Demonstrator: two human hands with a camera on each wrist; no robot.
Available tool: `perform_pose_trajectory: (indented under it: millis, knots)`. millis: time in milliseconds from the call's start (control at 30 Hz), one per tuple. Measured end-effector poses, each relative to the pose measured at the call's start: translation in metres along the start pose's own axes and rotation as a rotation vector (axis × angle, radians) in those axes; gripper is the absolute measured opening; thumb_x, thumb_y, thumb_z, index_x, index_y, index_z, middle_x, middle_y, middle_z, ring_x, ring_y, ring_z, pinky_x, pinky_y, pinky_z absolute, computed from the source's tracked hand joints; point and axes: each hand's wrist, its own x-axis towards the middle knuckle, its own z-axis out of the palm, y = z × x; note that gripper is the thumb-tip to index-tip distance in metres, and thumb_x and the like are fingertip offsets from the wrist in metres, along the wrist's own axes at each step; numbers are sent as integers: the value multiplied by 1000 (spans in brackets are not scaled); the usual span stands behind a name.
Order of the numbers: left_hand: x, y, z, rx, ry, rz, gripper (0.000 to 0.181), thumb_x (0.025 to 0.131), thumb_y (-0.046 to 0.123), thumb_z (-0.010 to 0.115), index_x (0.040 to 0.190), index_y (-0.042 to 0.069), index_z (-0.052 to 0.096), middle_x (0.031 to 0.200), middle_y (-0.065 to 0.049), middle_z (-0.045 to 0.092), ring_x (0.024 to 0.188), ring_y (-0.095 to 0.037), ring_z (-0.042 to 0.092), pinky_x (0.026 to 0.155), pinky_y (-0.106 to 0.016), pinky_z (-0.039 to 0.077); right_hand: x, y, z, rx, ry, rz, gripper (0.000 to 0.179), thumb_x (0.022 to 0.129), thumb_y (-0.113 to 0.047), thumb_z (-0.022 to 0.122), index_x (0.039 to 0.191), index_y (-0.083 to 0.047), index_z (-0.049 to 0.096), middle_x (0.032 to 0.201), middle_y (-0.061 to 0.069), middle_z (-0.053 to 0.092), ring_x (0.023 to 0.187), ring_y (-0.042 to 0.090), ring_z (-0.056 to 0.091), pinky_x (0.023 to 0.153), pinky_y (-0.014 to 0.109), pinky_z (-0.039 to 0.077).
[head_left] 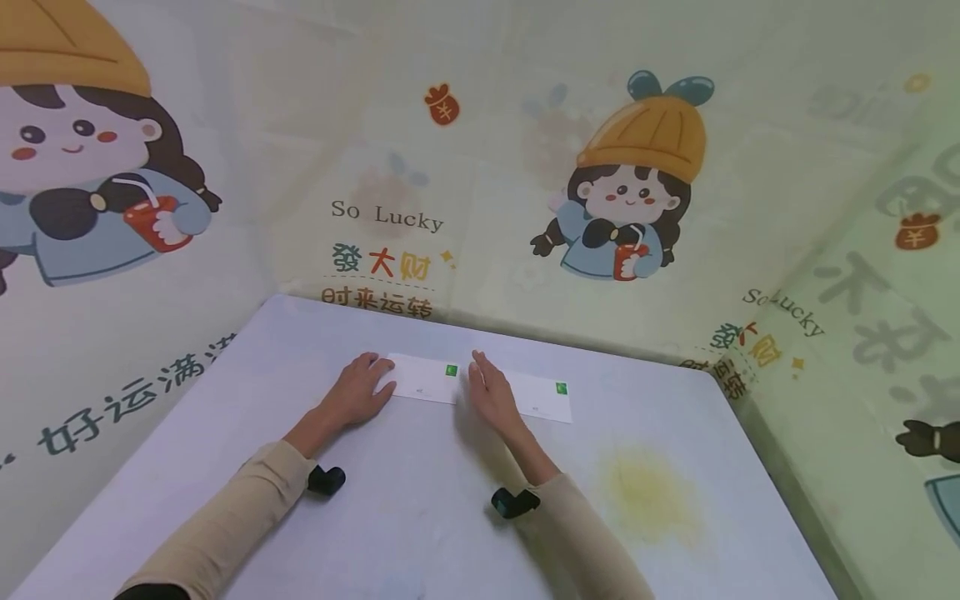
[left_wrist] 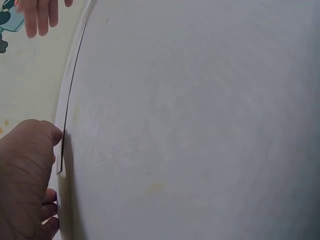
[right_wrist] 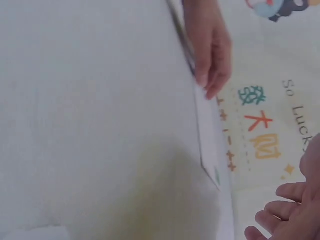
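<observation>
Two white envelopes with green stamps lie side by side toward the back of the table. My left hand holds the left end of the left envelope. The left wrist view shows that thumb bent against the envelope's near edge, other fingers past its end. My right hand is over the gap between the envelopes, in front of the left part of the right envelope. Its fingers are extended with nothing in them; the right wrist view shows them spread, apart from the left envelope.
The white tabletop has a yellowish patch at the right. Behind and beside it hangs a pale cloth printed with cartoon figures and lettering. A black wrist camera sits at the left cuff, another at the right.
</observation>
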Motion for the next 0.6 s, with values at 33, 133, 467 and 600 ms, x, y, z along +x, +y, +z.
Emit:
perform_pose_trajectory:
  millis: [33, 133, 467, 600]
  knots:
    - [0, -1, 0, -1, 2, 7, 46, 96, 32, 53, 136, 8, 48, 142, -25, 37, 132, -42, 34, 107, -58, 28, -1, -1, -3, 47, 23, 39, 48, 104, -34, 33, 143, -8, 44, 148, 12, 42, 138, 29, 35, 112, 46, 27]
    - [-1, -1, 0, -3, 7, 13, 46, 96, 32, 53, 135, 8, 49, 141, -25, 38, 131, -42, 36, 106, -57, 29, -6, -5, -11, 140, 78, 127, 50, 103, -44, 32, 141, -16, 49, 146, 4, 45, 138, 23, 36, 112, 43, 27]
    - [-7, 5, -4, -19, -6, -10, 48, 96, 33, 53, 138, 9, 47, 142, -26, 36, 131, -43, 35, 106, -58, 30, -32, -22, -42, 541, 84, 244, 43, 101, -46, 38, 133, -25, 56, 137, -4, 54, 125, 22, 51, 99, 45, 43]
    - [-15, 7, -5, -28, -16, -39, 51, 96, 34, 53, 139, 9, 45, 143, -25, 35, 131, -42, 36, 105, -59, 31, -44, -26, -57, 688, 47, 222, 42, 103, -40, 37, 133, -18, 57, 137, 0, 54, 127, 21, 50, 98, 40, 44]
